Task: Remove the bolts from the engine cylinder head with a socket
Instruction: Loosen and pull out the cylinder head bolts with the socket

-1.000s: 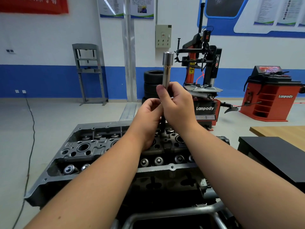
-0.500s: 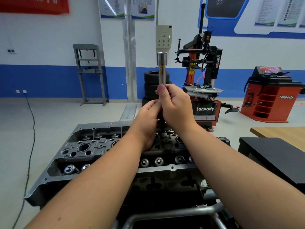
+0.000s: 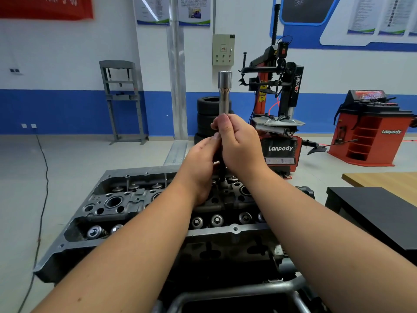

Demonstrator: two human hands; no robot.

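tyre changer [image 3: 276, 105] behind socket [image 3: 224, 92]; forearms [image 3: 140, 240] covering cylinder head [image 3: 108, 206]

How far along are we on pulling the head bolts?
Done: I cannot confirm any bolt is out; none lies loose in view. In hand: the left hand and right hand both grip the long silver deep socket, standing upright over the middle of the grey metal cylinder head. A dark shaft runs below the hands; its lower end is hidden. Left: this bolt, plus any others.
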